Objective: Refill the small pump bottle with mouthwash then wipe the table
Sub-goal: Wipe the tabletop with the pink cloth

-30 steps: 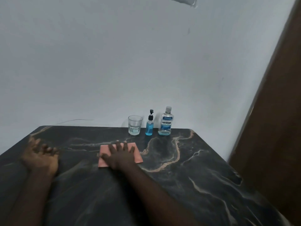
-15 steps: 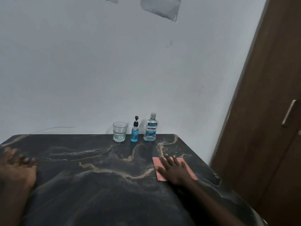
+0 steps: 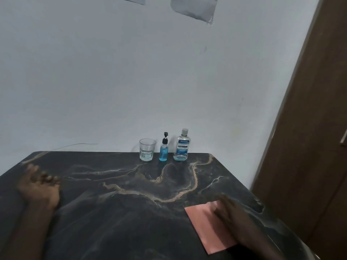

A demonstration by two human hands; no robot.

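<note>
A flat, salmon-pink rectangular cloth (image 3: 208,228) lies on the black marble-patterned table (image 3: 131,212) near its right edge, toward the near corner. The right hand (image 3: 230,220) presses flat on the cloth's right half, palm down and fingers stretched out, not gripping it; the hand is motion-blurred. The left hand (image 3: 38,186) rests open on the table close to the left edge, fingers loosely spread and holding nothing, well apart from the cloth.

At the far edge of the table, right of its middle and against the pale wall (image 3: 112,81), three things stand upright in a row, far from both hands. Leftmost is a clear faceted drinking glass (image 3: 147,152), with what looks like a little liquid at its base. Just beside it stands the small clear pump bottle (image 3: 163,149) with a black pump head, filled with blue liquid to near its shoulder. Rightmost is the clear mouthwash bottle (image 3: 182,145) with a pale cap, only a shallow layer of blue liquid at its bottom. Its blue and white label reads "LISTERINE" with "COOL MINT" beneath; the smaller print is too fine to read.
</note>
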